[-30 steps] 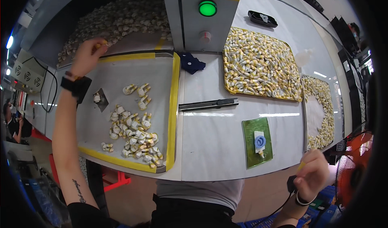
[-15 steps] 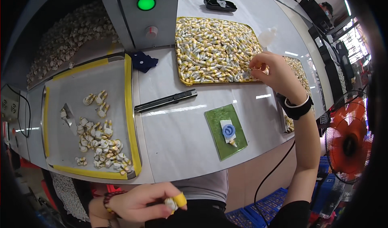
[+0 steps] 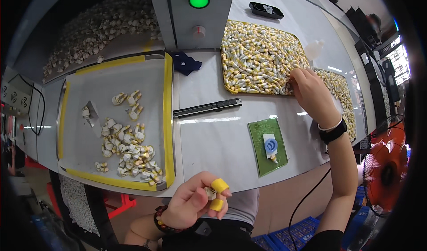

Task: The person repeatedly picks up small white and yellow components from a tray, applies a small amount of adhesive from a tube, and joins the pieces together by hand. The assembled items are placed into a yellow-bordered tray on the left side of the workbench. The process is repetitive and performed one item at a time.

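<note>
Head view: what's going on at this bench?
A person is sorting small white-and-yellow parts. The right hand reaches into the packed tray of these parts at the far right. The left hand, with yellow finger covers, pinches one small part near the body. A yellow-edged tray on the left holds a loose pile.

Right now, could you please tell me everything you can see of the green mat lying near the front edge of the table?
The green mat is a thin, flat rectangle, dark green with a paler border, lying slightly askew on the white table near its front edge. A small white part with a round blue piece on it rests at the mat's middle. A black bar-shaped tool lies apart, up and to its left. Neither hand touches the mat; the right hand is up at the tray of small parts.
</note>
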Demonstrator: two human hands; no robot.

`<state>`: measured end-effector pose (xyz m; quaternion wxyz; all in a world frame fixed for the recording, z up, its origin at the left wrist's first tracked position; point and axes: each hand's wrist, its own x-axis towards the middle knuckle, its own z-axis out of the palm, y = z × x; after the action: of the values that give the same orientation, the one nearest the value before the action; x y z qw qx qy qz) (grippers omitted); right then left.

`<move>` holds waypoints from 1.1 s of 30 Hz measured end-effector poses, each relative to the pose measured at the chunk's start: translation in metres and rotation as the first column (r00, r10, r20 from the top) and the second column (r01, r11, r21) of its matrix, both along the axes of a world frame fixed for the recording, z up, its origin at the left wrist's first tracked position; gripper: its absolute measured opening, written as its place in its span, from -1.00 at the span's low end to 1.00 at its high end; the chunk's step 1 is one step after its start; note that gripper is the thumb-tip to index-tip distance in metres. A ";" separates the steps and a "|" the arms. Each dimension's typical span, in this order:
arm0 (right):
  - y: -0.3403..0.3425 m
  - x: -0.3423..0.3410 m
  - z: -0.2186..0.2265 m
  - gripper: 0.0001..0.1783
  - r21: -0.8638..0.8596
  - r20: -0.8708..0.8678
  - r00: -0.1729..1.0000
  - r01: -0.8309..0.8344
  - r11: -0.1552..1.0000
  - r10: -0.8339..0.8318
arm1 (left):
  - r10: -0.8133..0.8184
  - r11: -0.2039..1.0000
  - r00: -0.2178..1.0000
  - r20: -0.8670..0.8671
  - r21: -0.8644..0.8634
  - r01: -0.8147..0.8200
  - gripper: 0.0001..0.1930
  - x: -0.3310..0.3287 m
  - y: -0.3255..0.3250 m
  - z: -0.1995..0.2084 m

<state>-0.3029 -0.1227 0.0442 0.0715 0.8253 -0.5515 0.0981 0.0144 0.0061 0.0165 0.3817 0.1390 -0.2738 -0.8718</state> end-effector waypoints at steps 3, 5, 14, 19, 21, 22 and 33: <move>0.002 -0.002 0.005 -0.82 -0.101 0.065 0.998 -0.017 0.995 0.023 | 0.008 1.000 1.000 -0.024 0.021 -0.007 -0.51 0.002 0.000 0.005; 0.007 -0.002 0.014 -0.81 -0.109 0.152 0.988 -0.001 0.994 0.018 | -0.024 1.000 0.999 -0.038 0.005 0.024 -0.47 0.006 0.000 0.003; 0.087 0.048 0.041 -0.81 0.132 0.383 0.923 -0.097 0.987 0.039 | 0.008 0.992 0.999 -0.034 0.125 -0.004 -0.57 0.006 0.003 -0.006; 0.100 0.048 0.028 -0.71 0.113 0.203 0.950 -0.262 0.958 0.236 | -0.088 0.976 0.991 -0.099 0.192 0.106 -0.59 0.003 0.001 -0.008; 0.101 0.049 0.025 -0.70 0.112 0.156 0.956 -0.269 0.957 0.250 | -0.124 0.966 0.988 -0.089 0.218 0.141 -0.61 0.003 0.000 -0.006; 0.101 0.049 0.023 -0.70 0.118 0.146 0.957 -0.267 0.956 0.249 | -0.131 0.962 0.985 -0.109 0.226 0.153 -0.61 0.002 0.000 -0.007; 0.104 0.059 0.029 -0.66 0.029 0.277 0.923 -0.285 0.958 0.266 | -0.142 0.939 0.985 0.097 0.329 0.103 -0.52 -0.010 -0.008 0.010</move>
<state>-0.2444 -0.0183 0.0732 -0.0471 0.8754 -0.4377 0.1998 0.0041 -0.0015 0.0264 0.2814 0.2343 -0.1578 -0.9170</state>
